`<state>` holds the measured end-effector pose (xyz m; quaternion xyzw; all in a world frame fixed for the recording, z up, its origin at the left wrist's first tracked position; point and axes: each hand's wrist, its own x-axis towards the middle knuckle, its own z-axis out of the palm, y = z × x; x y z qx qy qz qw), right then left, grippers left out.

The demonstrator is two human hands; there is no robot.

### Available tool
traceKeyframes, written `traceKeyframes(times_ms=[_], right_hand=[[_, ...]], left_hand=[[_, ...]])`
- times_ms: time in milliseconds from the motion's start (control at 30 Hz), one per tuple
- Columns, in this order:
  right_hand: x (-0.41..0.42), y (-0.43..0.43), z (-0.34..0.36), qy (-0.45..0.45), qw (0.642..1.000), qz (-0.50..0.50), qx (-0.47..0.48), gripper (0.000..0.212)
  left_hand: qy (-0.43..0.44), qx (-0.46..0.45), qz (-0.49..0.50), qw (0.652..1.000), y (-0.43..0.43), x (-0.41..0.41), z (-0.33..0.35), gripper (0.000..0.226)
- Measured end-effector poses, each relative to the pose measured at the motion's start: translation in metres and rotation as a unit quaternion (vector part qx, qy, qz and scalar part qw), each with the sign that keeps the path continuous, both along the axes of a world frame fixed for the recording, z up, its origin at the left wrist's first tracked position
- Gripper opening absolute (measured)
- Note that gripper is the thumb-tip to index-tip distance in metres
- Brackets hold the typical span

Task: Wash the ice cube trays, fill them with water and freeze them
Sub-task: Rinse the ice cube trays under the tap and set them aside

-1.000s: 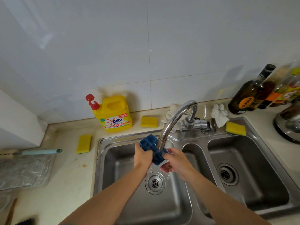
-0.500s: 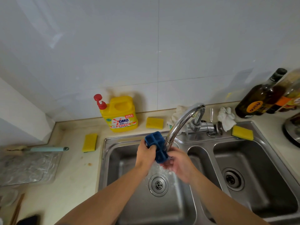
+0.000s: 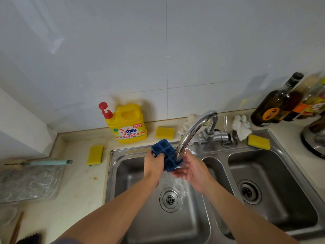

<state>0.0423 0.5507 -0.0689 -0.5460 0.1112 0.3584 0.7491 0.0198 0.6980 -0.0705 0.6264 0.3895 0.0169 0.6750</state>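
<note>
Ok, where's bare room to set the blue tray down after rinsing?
Free: the right basin, and the counter between the left sponge, plastic sheet and sink rim. Crowded: behind the faucet, with rags and sponges; the bottles at far right.

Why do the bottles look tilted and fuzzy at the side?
Head view: its wide-angle lens bends the edges, so the bottles lean and smear there; the middle, around the tap and blue tray, looks sharper; the tap shows bright glare.

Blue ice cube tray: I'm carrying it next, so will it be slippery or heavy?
Probably slippery: the blue ice cube tray sits wet under the faucet. Likely light: the left hand grips it tilted by one side.
</note>
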Motion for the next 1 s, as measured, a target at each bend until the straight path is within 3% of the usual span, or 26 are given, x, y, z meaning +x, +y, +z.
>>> traceKeyframes(times_ms=[500, 633, 800, 900, 1000], right_hand=[[-0.005, 0.0, 0.013, -0.004, 1.0, -0.003, -0.003, 0.061], [-0.005, -0.004, 0.009, -0.053, 0.996, 0.006, -0.066, 0.059], [-0.006, -0.019, 0.002, -0.12, 0.97, 0.02, -0.209, 0.033], [-0.005, -0.026, 0.003, -0.15, 0.958, 0.024, -0.242, 0.015], [-0.003, -0.028, 0.004, -0.19, 0.946, 0.036, -0.262, 0.011]], left_hand=[[0.0, 0.009, 0.004, 1.0, 0.001, 0.0, 0.0, 0.028], [-0.001, -0.051, -0.003, 0.999, -0.003, -0.006, -0.007, 0.022], [0.026, -0.133, -0.095, 0.986, -0.02, -0.014, -0.013, 0.025], [0.068, -0.145, -0.151, 0.976, -0.021, -0.013, -0.013, 0.022], [0.058, -0.156, -0.137, 0.976, -0.017, -0.009, -0.014, 0.028]])
